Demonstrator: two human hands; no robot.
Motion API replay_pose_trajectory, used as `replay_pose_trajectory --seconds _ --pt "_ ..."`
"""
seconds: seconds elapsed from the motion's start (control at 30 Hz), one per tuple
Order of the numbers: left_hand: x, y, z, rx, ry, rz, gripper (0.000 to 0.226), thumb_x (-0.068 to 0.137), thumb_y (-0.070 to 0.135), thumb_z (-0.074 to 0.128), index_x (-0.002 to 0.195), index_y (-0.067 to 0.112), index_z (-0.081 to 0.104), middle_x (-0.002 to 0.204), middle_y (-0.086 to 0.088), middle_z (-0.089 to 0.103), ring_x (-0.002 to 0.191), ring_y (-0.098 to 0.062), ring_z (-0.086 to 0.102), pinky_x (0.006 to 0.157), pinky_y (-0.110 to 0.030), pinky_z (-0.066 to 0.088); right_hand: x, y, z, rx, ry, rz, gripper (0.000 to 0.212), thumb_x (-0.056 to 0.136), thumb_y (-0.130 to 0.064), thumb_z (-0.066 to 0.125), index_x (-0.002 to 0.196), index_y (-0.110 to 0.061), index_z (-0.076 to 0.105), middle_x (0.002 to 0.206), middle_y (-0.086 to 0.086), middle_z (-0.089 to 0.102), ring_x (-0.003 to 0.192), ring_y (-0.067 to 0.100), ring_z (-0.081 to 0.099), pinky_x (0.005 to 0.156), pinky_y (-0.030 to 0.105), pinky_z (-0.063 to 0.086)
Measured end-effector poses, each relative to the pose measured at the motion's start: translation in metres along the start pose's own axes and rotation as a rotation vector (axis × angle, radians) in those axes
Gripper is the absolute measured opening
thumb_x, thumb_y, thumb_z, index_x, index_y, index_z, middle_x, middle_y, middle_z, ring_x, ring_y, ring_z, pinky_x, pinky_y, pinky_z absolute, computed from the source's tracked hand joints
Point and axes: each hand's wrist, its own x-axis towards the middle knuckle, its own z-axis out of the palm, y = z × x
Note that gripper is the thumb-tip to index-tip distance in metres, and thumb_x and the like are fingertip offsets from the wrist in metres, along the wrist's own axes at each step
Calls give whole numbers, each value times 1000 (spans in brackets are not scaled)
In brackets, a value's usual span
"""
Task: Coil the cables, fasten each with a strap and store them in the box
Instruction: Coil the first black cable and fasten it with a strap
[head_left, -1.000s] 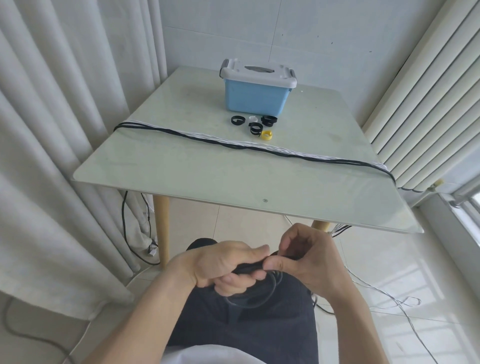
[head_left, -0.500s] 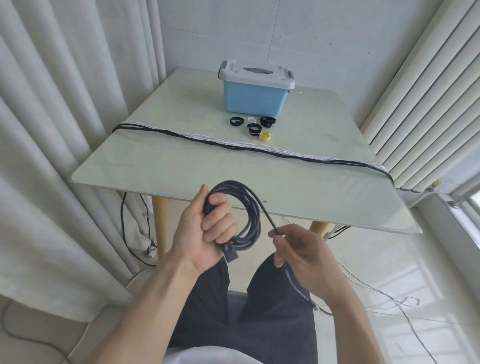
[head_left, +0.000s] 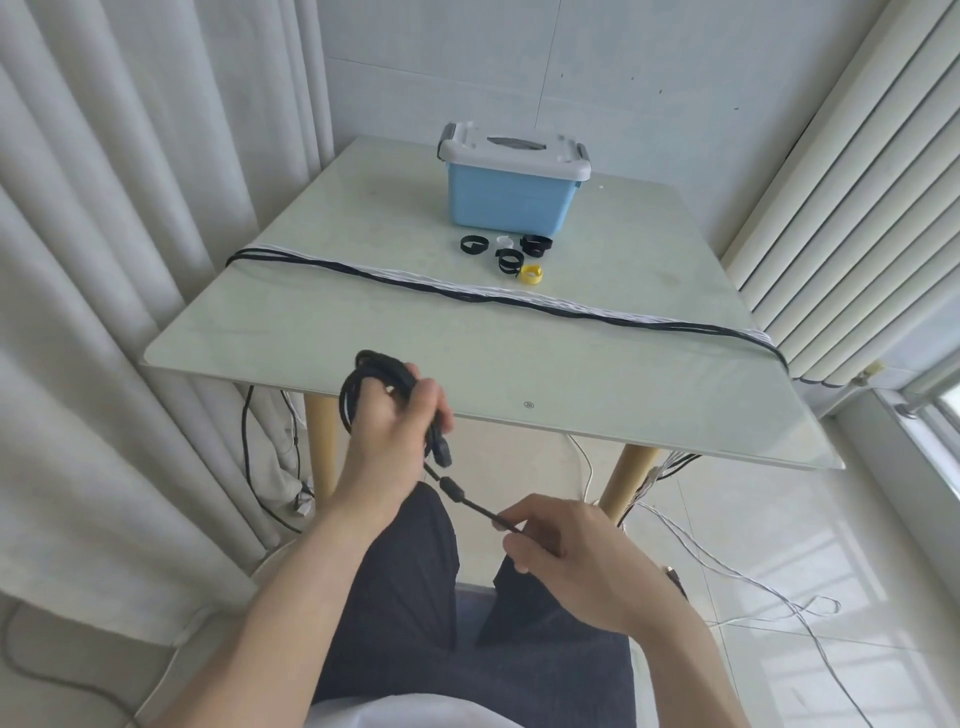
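My left hand (head_left: 387, 431) grips a black cable coil (head_left: 363, 371) at the table's near edge, its plug hanging below the fingers. A free length with a ferrite lump (head_left: 450, 490) runs down to my right hand (head_left: 563, 553), which pinches it over my lap. A bundle of black and white cables (head_left: 519, 301) lies stretched across the glass table (head_left: 322, 322). Several rolled straps, black ones (head_left: 506, 260), a yellow one (head_left: 531, 274) and a white one, sit in front of the blue box (head_left: 511, 202), whose white lid is closed.
Curtains hang at the left and a white radiator (head_left: 852, 208) stands at the right. Loose cables trail over the table's ends and down to the floor under it (head_left: 727, 571). Wooden table legs (head_left: 623, 483) stand just beyond my knees.
My left hand turned the coil so it now shows behind the fingers. My right hand slid lower and to the right along the free end, drawing it taut with the ferrite lump exposed.
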Motion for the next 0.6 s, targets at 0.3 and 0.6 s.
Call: replay_pose_trajectory --seconds 0.3,0.6 --pt "-19 -5 9 404 -745 -264 42 98 47 51 103 6 46 74 -5 65 64 -20 59 69 -40 50 -8 -18 -17 217 241 -169 28 90 -16 70 87 -44 73 85 -19 74 80 28 69 75 42 54" --pt "-28 5 20 -20 -899 -480 51 98 61 37 65 26 54 48 -1 24 37 -14 21 42 -25 25 7 8 -12 322 422 -136 28 74 -52 77 86 -28 67 76 -7 59 66 7 54 58 18 45"
